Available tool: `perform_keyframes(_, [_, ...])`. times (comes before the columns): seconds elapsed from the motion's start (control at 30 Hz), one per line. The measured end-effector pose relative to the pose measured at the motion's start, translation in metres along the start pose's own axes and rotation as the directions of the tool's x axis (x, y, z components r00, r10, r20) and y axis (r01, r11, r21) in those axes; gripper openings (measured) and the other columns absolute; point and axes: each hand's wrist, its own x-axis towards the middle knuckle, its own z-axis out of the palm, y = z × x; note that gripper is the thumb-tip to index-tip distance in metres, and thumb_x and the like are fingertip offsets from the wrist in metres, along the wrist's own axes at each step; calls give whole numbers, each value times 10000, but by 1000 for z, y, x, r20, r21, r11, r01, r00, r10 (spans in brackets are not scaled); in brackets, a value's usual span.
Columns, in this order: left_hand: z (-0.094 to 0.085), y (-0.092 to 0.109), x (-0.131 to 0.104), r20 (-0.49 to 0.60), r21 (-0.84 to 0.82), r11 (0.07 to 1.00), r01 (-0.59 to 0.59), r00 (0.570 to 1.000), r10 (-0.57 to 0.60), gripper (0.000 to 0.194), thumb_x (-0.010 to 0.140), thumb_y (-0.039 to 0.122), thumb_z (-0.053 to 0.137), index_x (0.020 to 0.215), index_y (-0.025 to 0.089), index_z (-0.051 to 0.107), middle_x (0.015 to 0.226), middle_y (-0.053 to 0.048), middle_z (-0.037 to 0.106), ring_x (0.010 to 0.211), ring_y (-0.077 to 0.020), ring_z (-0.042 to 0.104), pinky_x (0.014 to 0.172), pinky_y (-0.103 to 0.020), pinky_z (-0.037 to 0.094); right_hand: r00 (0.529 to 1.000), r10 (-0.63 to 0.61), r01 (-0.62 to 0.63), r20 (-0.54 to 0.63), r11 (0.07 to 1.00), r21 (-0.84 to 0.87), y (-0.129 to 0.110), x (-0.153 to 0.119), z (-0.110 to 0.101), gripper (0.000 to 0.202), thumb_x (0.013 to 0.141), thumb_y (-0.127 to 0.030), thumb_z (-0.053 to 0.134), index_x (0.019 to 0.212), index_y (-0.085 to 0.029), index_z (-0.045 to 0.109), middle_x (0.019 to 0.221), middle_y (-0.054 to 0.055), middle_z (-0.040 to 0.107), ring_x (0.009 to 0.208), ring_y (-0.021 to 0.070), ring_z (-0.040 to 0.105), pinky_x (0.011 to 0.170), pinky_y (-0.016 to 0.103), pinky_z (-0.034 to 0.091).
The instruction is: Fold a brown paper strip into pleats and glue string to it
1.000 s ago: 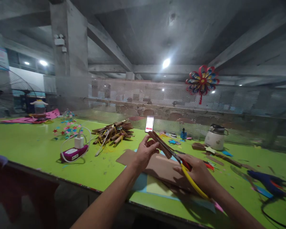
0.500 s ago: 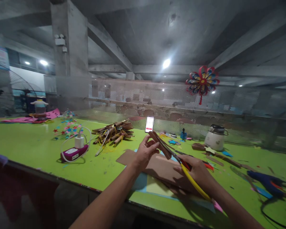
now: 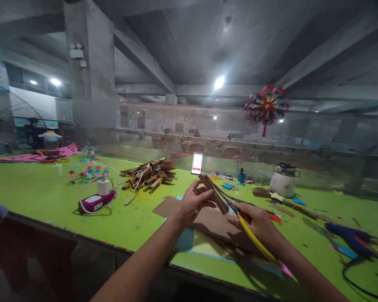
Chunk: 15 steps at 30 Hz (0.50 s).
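Note:
Between its thumb and fingers, my left hand [image 3: 195, 200] pinches a folded strip of brown paper [image 3: 214, 196], held tilted above the table. My right hand [image 3: 255, 222] is wrapped round the handles of a pair of scissors [image 3: 251, 235], yellow and red. Their blades point up and left along the right edge of the strip; whether they touch it I cannot tell. Below both hands lies a flat sheet of brown paper [image 3: 168, 208], over light blue and yellow sheets [image 3: 201, 242].
On the green table [image 3: 138, 230] are a bundle of brown paper rolls [image 3: 151, 174], a purple power strip [image 3: 97, 203], a lit phone [image 3: 197, 163], a white flask [image 3: 282, 182] and a dark blue glue gun [image 3: 349, 239]. A perforated metal screen [image 3: 182, 126] stands behind.
The scissor blades have spread a little away from the brown strip, which turned slightly. My left fingers have shifted slightly; both hands keep nearly the same place.

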Motion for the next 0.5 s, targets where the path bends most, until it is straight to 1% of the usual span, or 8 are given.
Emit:
perform_keyframes(0.27, [2, -2, 0, -2, -37, 999, -8, 1000, 8, 410, 697, 243, 740, 1019, 165, 499, 829, -45, 659, 683, -158, 646, 573, -256, 522, 1000, 1, -1, -24, 1000, 0, -2, -1, 5, 299, 818, -423, 544, 971, -183, 638, 876, 48, 671, 784, 206, 594, 724, 290, 446])
perform_keyframes(0.5, [5, -2, 0, -15, -54, 999, -2, 1000, 2, 439, 682, 234, 752, 1034, 187, 494, 829, -31, 662, 675, -151, 648, 552, -234, 508, 999, -25, 25, -45, 1000, 3, 2, -1, 6, 302, 807, -422, 554, 961, -180, 649, 893, 57, 679, 783, 205, 598, 722, 283, 453])
